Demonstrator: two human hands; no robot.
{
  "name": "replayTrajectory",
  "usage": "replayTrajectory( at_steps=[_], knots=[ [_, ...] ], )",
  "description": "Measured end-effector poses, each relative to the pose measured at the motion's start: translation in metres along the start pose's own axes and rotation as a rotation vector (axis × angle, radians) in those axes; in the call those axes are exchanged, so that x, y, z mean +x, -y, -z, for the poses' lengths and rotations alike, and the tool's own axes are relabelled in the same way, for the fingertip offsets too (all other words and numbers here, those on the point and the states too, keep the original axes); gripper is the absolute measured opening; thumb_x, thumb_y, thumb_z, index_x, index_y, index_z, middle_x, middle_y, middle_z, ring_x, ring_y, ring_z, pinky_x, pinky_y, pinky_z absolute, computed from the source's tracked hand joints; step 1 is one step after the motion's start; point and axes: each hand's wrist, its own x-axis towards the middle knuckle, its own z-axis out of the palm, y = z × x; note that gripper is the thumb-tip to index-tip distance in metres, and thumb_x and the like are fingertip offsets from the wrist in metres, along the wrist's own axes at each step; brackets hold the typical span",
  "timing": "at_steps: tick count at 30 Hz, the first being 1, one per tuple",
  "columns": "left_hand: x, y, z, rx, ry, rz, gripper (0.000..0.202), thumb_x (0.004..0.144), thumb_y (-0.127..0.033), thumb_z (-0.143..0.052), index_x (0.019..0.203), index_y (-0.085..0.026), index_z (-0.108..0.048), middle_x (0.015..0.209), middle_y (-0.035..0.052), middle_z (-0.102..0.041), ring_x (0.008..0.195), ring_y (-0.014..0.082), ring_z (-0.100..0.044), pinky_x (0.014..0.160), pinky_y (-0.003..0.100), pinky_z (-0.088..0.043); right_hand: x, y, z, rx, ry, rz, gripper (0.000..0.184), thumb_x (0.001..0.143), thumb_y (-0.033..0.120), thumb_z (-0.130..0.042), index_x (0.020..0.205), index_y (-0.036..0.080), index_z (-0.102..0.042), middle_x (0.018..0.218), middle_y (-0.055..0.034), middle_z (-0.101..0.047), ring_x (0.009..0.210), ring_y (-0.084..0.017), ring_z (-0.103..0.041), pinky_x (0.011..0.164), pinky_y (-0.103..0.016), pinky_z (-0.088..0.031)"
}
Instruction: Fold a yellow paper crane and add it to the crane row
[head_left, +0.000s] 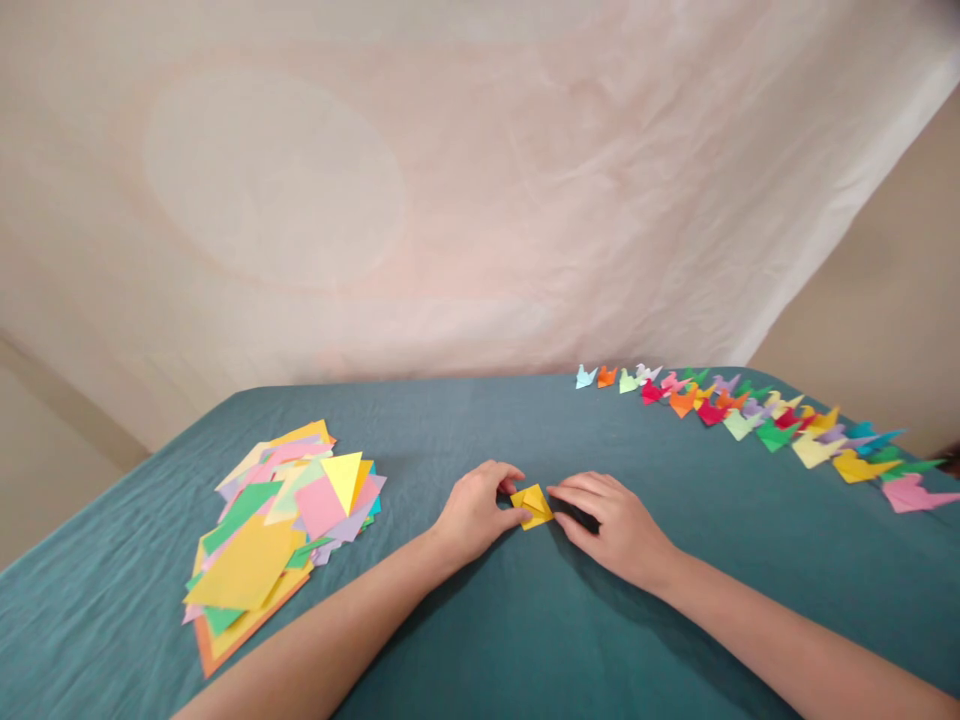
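Note:
A small, partly folded yellow paper (532,505) lies on the teal tablecloth (480,620) in front of me. My left hand (476,510) pinches its left edge with curled fingers. From the right, my right hand (607,520) presses its fingertips onto the paper's other edge, fingers held together and fairly flat.
A loose pile of coloured paper squares (277,530) lies at the left. A curved row of several folded paper cranes (757,415) in many colours runs along the far right of the table. A pale cloth backdrop (450,180) hangs behind the table.

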Motion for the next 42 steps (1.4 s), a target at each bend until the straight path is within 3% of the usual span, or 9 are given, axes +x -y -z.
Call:
replayTrajectory(
  at_steps=[6, 11, 17, 24, 29, 33, 36, 42],
  knots=[
    [0.001, 0.002, 0.000, -0.123, -0.024, -0.053, 0.035, 0.066, -0.021, -0.072, 0.098, -0.018, -0.059, 0.090, 0.0012, -0.054, 0.073, 0.0113, -0.056, 0.065, 0.023, -0.048, 0.011, -0.003, -0.004, 0.120, 0.064, -0.153, 0.030, 0.082, 0.033, -0.058, 0.109, 0.020, -0.061, 0.103, -0.0074, -0.062, 0.093, -0.021, -0.056, 0.082, -0.036, -0.043],
    [0.004, 0.007, -0.002, -0.259, -0.024, -0.046, 0.040, 0.066, -0.022, -0.074, 0.102, -0.017, -0.057, 0.099, 0.0029, -0.051, 0.067, 0.0074, -0.056, 0.057, 0.020, -0.046, 0.023, -0.003, -0.006, 0.135, 0.114, -0.160, 0.017, 0.079, 0.035, -0.062, 0.088, 0.021, -0.067, 0.100, -0.0058, -0.062, 0.093, -0.021, -0.055, 0.084, -0.037, -0.040],
    [0.006, 0.012, -0.004, -0.394, -0.012, -0.025, 0.041, 0.067, -0.022, -0.072, 0.103, -0.017, -0.055, 0.101, 0.0039, -0.052, 0.068, 0.0083, -0.057, 0.058, 0.020, -0.047, 0.027, -0.002, -0.006, 0.268, 0.125, -0.166, 0.015, 0.082, 0.028, -0.059, 0.070, 0.019, -0.061, 0.087, -0.0018, -0.064, 0.086, -0.017, -0.057, 0.080, -0.032, -0.039],
    [0.004, 0.003, -0.001, -0.304, 0.078, -0.073, 0.050, 0.067, -0.033, -0.073, 0.111, -0.017, -0.054, 0.090, 0.0015, -0.061, 0.075, 0.0128, -0.054, 0.070, 0.025, -0.045, 0.026, 0.003, -0.003, 0.343, 0.079, -0.248, 0.017, 0.086, 0.030, -0.050, 0.073, 0.019, -0.053, 0.072, 0.0001, -0.058, 0.068, -0.015, -0.053, 0.066, -0.027, -0.038],
    [0.003, 0.000, -0.004, -0.337, 0.065, -0.052, 0.037, 0.076, -0.033, -0.065, 0.107, -0.016, -0.056, 0.084, 0.0007, -0.061, 0.071, 0.0114, -0.052, 0.067, 0.022, -0.043, 0.024, 0.004, -0.005, 0.357, 0.093, -0.263, 0.019, 0.086, 0.030, -0.048, 0.072, 0.019, -0.053, 0.069, 0.0001, -0.056, 0.066, -0.015, -0.052, 0.064, -0.026, -0.037],
    [0.006, 0.002, -0.005, -0.354, 0.069, 0.000, 0.026, 0.082, -0.036, -0.057, 0.093, -0.013, -0.062, 0.072, 0.0000, -0.059, 0.062, 0.0100, -0.049, 0.058, 0.020, -0.040, 0.024, 0.004, -0.007, 0.358, 0.092, -0.235, 0.019, 0.087, 0.030, -0.048, 0.071, 0.019, -0.051, 0.070, 0.0006, -0.056, 0.066, -0.015, -0.051, 0.065, -0.026, -0.037],
    [0.007, 0.005, -0.007, -0.383, 0.069, 0.028, 0.027, 0.083, -0.038, -0.054, 0.083, -0.012, -0.062, 0.068, -0.0003, -0.057, 0.058, 0.0094, -0.048, 0.054, 0.019, -0.038, 0.025, 0.007, -0.006, 0.359, 0.086, -0.224, 0.021, 0.087, 0.032, -0.048, 0.070, 0.019, -0.049, 0.068, 0.0013, -0.054, 0.066, -0.014, -0.050, 0.065, -0.026, -0.037],
    [0.009, 0.007, -0.009, -0.498, 0.066, 0.050, 0.028, 0.084, -0.040, -0.053, 0.082, -0.012, -0.060, 0.069, 0.0001, -0.056, 0.060, 0.0096, -0.049, 0.056, 0.020, -0.039, 0.025, 0.011, -0.003, 0.400, 0.085, -0.221, 0.032, 0.092, 0.037, -0.036, 0.068, 0.019, -0.048, 0.066, 0.0010, -0.051, 0.066, -0.015, -0.049, 0.064, -0.027, -0.037]
  ],
)
